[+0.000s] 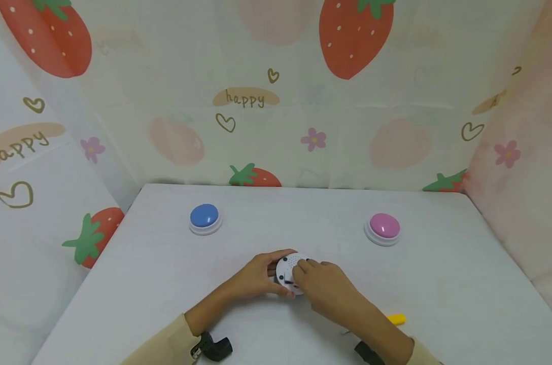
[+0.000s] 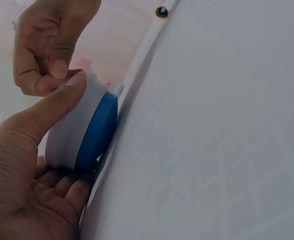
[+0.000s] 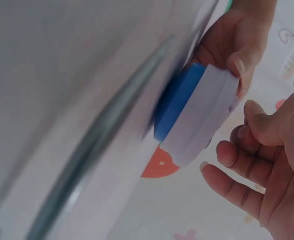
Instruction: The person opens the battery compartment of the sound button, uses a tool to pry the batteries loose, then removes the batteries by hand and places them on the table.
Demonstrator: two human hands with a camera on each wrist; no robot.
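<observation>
On the left of the white table (image 1: 134, 304), a blue-domed button (image 1: 204, 216) stands dome up; only the head view shows it. Nearer, a black wrist device (image 1: 215, 349) sits at the cuff of the left sleeve (image 1: 166, 344), which the lower edge cuts off. The left hand (image 1: 257, 274) grasps a white round button (image 1: 286, 268) over the near middle of the table, thumb on its near side, fingers round the far side. The head view gives just its underside, with dark dots and small holes; both wrist views add the white side wall and a blue dome turned downward. Whether that dome touches the table is hard to tell.

To its right, the right hand (image 1: 328, 291) bends its fingers over the underside and hides part of it. In the right wrist view the thumb and forefinger nearly meet, the other fingers loosely bent; whether they pinch something small cannot be told. The right forearm (image 1: 376, 324) hides the middle of a yellow-handled tool (image 1: 397, 319). The right wrist view shows a pointed metal shaft (image 3: 104, 122), large and blurred. Farther back on the right, in the head view alone, stands a pink-domed button (image 1: 384, 225), dome up.
</observation>
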